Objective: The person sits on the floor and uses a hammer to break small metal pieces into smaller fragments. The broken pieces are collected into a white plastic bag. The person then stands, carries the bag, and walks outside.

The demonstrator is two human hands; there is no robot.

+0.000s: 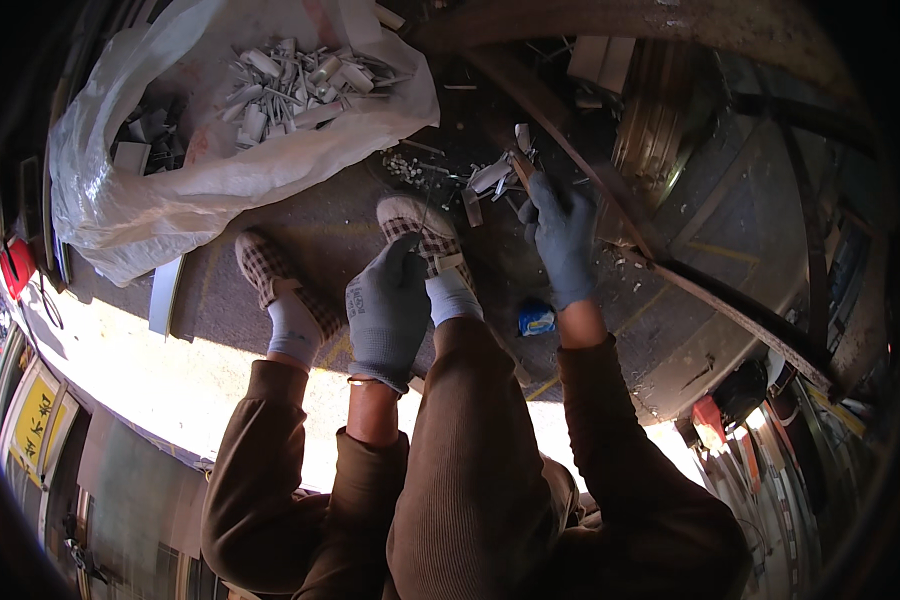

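My left hand (388,312), in a grey knit glove, is closed above my checked shoe. A small pale piece (448,263) shows beside its fingers, and a thin dark line rises from near the fingertips. I cannot make out whether the piece is gripped. Further right, my right hand (562,242), also gloved, is closed around a brown, wooden-looking handle (522,170). The far end of the handle lies over a small heap of silvery metal offcuts (490,178), so its head is hard to make out. Small white bits (407,168) are scattered left of that heap.
A large white woven sack (240,185) holding many cut metal pieces (310,85) stands at far left. A rusty metal bar (710,295) slants across the right side. A blue crumpled packet (536,318) lies near my right wrist. My checked shoes (260,265) rest on the floor.
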